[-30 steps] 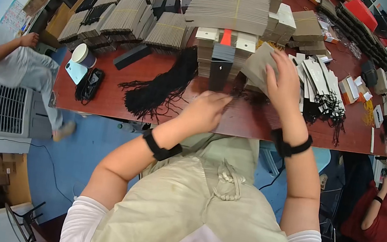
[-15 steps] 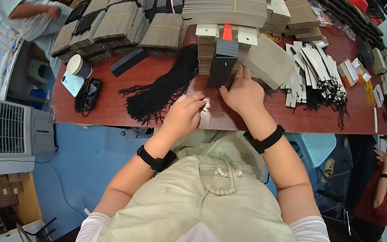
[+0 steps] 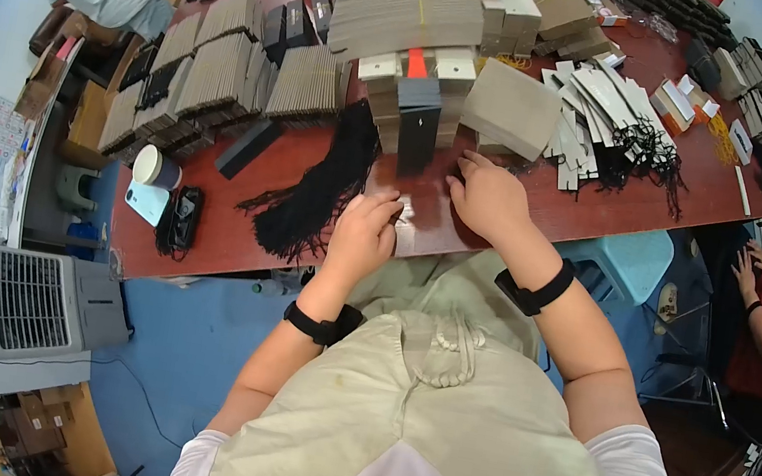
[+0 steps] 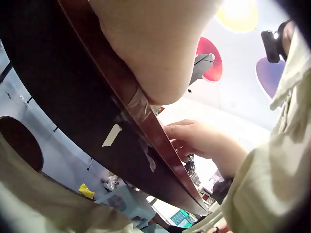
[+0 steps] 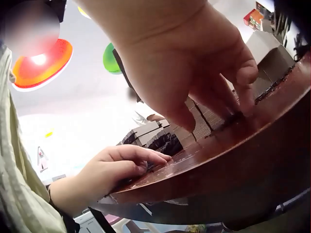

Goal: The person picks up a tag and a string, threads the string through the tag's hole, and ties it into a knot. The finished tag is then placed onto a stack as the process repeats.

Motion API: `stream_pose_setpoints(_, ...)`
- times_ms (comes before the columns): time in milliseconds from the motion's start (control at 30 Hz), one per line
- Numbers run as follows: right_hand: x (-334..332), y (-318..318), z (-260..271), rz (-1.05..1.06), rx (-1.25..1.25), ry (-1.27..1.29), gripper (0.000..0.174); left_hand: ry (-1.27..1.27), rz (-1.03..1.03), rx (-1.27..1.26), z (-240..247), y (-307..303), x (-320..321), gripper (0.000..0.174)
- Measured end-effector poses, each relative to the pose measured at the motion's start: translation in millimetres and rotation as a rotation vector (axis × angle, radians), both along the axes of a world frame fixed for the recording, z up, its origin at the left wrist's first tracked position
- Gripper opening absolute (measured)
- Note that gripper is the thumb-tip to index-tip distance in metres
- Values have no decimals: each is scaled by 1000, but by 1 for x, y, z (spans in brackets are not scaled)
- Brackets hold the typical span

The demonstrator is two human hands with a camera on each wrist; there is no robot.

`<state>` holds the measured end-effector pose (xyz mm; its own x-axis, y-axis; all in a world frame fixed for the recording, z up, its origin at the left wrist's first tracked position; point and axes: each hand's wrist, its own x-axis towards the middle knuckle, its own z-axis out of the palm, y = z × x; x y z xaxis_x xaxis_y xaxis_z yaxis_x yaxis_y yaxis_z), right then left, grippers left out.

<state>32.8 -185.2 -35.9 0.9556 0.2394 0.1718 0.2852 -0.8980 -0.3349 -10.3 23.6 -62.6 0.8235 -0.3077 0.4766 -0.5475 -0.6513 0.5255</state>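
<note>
In the head view the left hand (image 3: 363,235) rests on the front edge of the red-brown table (image 3: 424,215), fingers loosely bent and holding nothing. The right hand (image 3: 493,199) lies on the tabletop to its right, its fingertips down on the wood, as the right wrist view also shows for this hand (image 5: 194,73). Just beyond the hands stands a dark stack of cards (image 3: 415,134) with a red piece (image 3: 417,63) behind it. A grey-beige block of cards (image 3: 511,109) lies beyond the right hand. Black cords (image 3: 319,188) are heaped left of the dark stack.
Banded card stacks (image 3: 227,74) fill the back left; a large bundle (image 3: 407,11) lies across the middle. White tags (image 3: 610,115) with black cords spread at right. A paper cup (image 3: 153,166) and a phone (image 3: 146,201) are at the left. Two other people are nearby.
The right hand came down from the beige block to the tabletop, then drew slightly back from the dark stack. The left hand moved back toward the table edge. The head view has turned.
</note>
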Motion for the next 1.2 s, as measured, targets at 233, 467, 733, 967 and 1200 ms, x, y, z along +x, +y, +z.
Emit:
stream_pose_setpoints(233,24,-1,11,-49,19,44,24,0,-10,19,1,-3,-4,24)
stream_pose_setpoints(467,43,2,4,-51,-187,82,37,-21,-2,53,0,-6,-1,23)
stream_pose_setpoints(733,70,13,3,-15,-388,266,48,-32,8,41,2,-8,0,22)
stream_pose_setpoints(967,45,3,21,181,-541,180,35,-32,5,41,6,-8,0,20)
stream_pose_setpoints(1200,26,-7,6,410,-115,-231,27,-15,16,44,5,-6,-1,21)
